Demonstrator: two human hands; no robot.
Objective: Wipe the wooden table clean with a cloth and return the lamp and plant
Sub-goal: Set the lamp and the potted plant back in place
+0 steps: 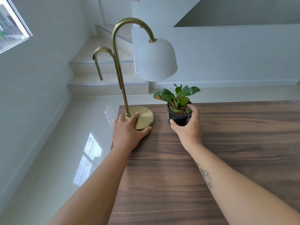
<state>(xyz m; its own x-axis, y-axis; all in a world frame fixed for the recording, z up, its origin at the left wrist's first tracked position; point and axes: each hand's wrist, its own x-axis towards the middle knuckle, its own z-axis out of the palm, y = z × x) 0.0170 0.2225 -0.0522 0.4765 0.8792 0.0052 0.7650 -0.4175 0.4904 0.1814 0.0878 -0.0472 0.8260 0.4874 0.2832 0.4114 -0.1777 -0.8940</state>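
Note:
A brass lamp (144, 116) with a curved neck and a white shade stands on its round base at the far left corner of the wooden table (227, 151). My left hand (128, 132) rests on the near edge of that base, fingers spread over it. To the right, a small green plant in a black pot (178, 116) sits near the table's far edge. My right hand (188, 125) wraps around the pot from the near right side. No cloth is in view.
The table's left edge runs just beside the lamp base, with glossy white floor tiles (65, 151) below. Stairs (100, 75) rise behind the lamp, and a white wall (227, 59) stands behind the table.

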